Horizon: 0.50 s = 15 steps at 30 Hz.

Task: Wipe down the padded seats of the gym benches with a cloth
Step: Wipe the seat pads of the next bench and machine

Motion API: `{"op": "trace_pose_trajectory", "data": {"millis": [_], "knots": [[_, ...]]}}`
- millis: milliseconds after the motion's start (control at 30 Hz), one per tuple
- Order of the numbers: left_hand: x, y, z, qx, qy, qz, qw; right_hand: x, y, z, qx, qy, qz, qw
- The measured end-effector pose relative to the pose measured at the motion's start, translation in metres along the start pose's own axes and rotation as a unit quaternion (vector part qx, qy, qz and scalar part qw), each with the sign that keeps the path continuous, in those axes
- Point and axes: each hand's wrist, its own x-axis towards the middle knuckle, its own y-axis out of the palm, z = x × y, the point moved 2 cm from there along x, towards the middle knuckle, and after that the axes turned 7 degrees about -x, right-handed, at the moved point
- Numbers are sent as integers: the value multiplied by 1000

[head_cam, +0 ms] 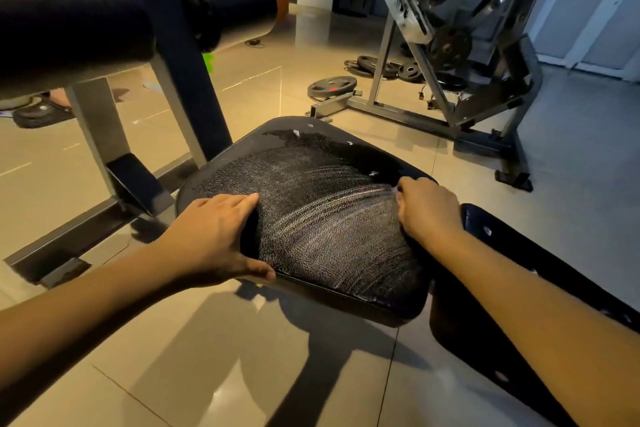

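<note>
**Both hands on the padded seat**

We look down on the black padded seat (pixel 311 211) of the bench, at the middle of our view. Its top is rough and worn, crossed by pale curved streaks that run from 7 o'clock toward 2 o'clock.

Our left hand (pixel 214 236) clasps the seat's 9 o'clock edge: the fingers lie nearly straight over the top and the thumb hooks round the near rim. Our right hand (pixel 427 208) sits at the 3 o'clock edge with its fingers curled tight, knuckles toward the streaks. A pale sliver shows at the fingertips, but we cannot tell whether it is the cloth, nor what the hand holds.

At 4 o'clock a second black pad (pixel 460 340) lies under our right forearm. A thick roller pad (pixel 69 17) fills 10 o'clock. Weight plates (pixel 331 86) lie on the tiled floor (pixel 207 374) at 12 o'clock, beside a steel machine frame (pixel 450 104) at 1 o'clock.
</note>
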Motion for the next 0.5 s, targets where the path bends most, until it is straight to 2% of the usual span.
{"op": "trace_pose_trajectory", "data": {"millis": [67,100,167,233,300,333,400,500], "knots": [[0,1,0,-2,-2,-3,1000,-2,-1,1,-21,4,-8,1000],[0,1,1,-3,-1,-3,1000,-9,-3,18,-20,-29,-9,999],[2,0,1,-4,0,1,1000,-29,-18,64,50,-122,-20,991],[3,0,0,-6,-1,0,1000,-51,-35,102,152,-244,-20,957],[4,-1,1,-5,-1,-3,1000,-56,-40,112,221,-307,-10,926],[4,-1,2,-4,1,-4,1000,-49,-37,104,236,-288,0,928],[2,1,3,-6,7,-13,1000,-25,-23,73,215,-183,31,959],[0,3,4,-6,10,-26,1000,5,-4,20,91,4,21,996]]}}
